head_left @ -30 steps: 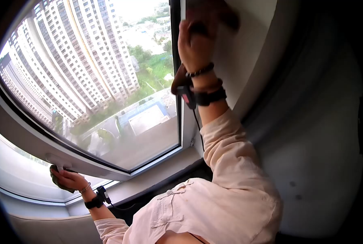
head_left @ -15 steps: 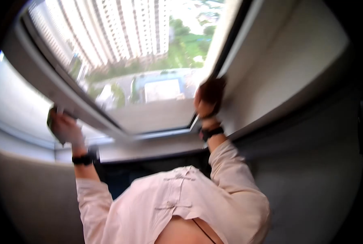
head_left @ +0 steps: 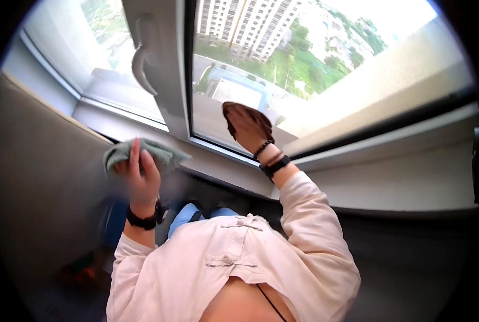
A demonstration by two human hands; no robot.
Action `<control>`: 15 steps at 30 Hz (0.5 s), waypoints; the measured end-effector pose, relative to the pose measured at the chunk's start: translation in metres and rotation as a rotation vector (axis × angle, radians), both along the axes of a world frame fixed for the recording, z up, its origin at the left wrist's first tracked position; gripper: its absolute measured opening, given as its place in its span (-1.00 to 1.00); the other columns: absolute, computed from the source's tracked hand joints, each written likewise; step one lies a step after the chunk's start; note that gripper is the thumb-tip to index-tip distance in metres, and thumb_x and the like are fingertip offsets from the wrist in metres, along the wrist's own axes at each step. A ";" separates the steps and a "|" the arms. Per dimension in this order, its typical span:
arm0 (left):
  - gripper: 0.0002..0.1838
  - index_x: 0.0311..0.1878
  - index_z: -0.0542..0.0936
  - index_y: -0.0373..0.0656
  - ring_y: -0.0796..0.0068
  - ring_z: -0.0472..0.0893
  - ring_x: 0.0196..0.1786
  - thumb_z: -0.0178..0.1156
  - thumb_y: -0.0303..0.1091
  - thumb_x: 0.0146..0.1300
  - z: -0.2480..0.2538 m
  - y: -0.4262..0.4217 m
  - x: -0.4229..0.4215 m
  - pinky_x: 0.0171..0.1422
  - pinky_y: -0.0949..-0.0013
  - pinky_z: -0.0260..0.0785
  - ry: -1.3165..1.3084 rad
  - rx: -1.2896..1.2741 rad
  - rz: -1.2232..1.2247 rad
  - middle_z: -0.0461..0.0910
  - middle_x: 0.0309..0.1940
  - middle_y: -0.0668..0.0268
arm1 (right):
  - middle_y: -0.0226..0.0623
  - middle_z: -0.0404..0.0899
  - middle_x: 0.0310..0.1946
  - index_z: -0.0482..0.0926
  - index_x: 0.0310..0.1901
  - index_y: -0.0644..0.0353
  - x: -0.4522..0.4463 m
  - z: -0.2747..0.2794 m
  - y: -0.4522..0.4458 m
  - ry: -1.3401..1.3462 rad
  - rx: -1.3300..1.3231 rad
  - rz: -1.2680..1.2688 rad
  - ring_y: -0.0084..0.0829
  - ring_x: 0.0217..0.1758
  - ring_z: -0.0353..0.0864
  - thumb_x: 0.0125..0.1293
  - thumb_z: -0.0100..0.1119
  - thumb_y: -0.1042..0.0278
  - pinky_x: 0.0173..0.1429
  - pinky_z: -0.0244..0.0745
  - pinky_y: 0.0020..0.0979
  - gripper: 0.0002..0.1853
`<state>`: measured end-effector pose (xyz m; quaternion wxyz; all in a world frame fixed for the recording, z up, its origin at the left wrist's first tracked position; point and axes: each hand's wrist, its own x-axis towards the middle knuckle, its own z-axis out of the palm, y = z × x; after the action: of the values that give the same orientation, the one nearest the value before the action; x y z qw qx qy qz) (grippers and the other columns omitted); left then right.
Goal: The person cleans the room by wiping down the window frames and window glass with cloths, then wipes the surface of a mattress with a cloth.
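Note:
A grey-green cloth (head_left: 167, 154) is in my left hand (head_left: 144, 174), which is raised off the window sill at the left, its fingers partly round the cloth. My right hand (head_left: 246, 129) presses a dark brown cloth (head_left: 265, 119) against the lower part of the window pane (head_left: 282, 64). The fingers of that hand lie extended over the cloth. Each wrist wears a black strap with a small device.
A white window handle (head_left: 141, 67) is on the frame (head_left: 169, 70) left of the pane. The sill (head_left: 228, 170) runs beneath the window. A beige panel (head_left: 41, 161) stands at the left. Tall buildings and greenery show through the glass.
My left hand has come off the window handle with its cloth. The right hand has moved from the side frame onto the glass. The view has turned, and the window now appears further right.

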<state>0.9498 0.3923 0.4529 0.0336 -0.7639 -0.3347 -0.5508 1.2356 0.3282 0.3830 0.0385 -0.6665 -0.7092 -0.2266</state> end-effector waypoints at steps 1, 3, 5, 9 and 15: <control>-0.75 -0.11 0.53 -0.33 0.19 0.44 -0.23 0.00 -0.52 0.15 -0.016 -0.002 -0.013 -0.06 0.24 0.26 0.026 -0.032 -0.001 0.49 -0.29 0.08 | -0.29 0.22 0.20 0.43 0.02 0.11 -0.009 0.022 0.005 0.129 -0.081 -0.096 -0.31 0.31 0.07 0.03 -0.04 0.37 0.31 -0.04 -0.24 -0.57; -0.75 -0.11 0.53 -0.33 0.18 0.44 -0.23 -0.02 -0.53 0.16 -0.041 -0.004 -0.036 -0.05 0.23 0.25 0.060 -0.128 0.027 0.50 -0.27 0.08 | -0.27 0.21 0.21 0.46 -0.01 -0.01 -0.031 0.086 0.017 0.033 -0.003 -0.461 -0.27 0.32 0.04 0.00 0.00 0.34 0.28 -0.19 0.03 -0.58; -0.74 -0.10 0.53 -0.32 0.17 0.44 -0.23 -0.04 -0.54 0.16 -0.050 -0.010 -0.048 -0.04 0.22 0.25 0.097 -0.225 0.045 0.50 -0.25 0.07 | -0.27 0.22 0.20 0.47 -0.02 -0.03 -0.027 0.091 0.030 0.084 0.532 -0.373 -0.21 0.30 0.07 -0.04 0.05 0.25 0.20 -0.25 0.20 -0.56; -0.75 -0.11 0.54 -0.30 0.15 0.44 -0.23 -0.03 -0.54 0.15 -0.080 -0.010 -0.058 -0.05 0.23 0.25 0.082 -0.271 0.131 0.51 -0.25 0.08 | -0.23 0.29 0.12 0.42 0.01 0.09 -0.039 0.022 0.067 -0.045 0.393 -0.346 -0.15 0.22 0.15 0.06 0.01 0.13 0.17 -0.08 0.09 -0.55; -0.74 -0.10 0.54 -0.30 0.14 0.46 -0.21 -0.04 -0.54 0.15 -0.117 -0.029 -0.071 -0.04 0.25 0.27 -0.029 -0.518 0.199 0.53 -0.26 0.07 | -0.23 0.11 0.26 0.12 0.23 0.29 -0.047 -0.176 0.080 -0.289 -0.374 0.083 -0.43 0.36 -0.01 0.23 -0.35 0.45 0.41 -0.21 -0.47 -0.51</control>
<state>0.8788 0.3634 0.3360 -0.1136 -0.7025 -0.5382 -0.4517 1.1881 0.4082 0.2070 -0.1783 -0.5930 -0.7637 -0.1827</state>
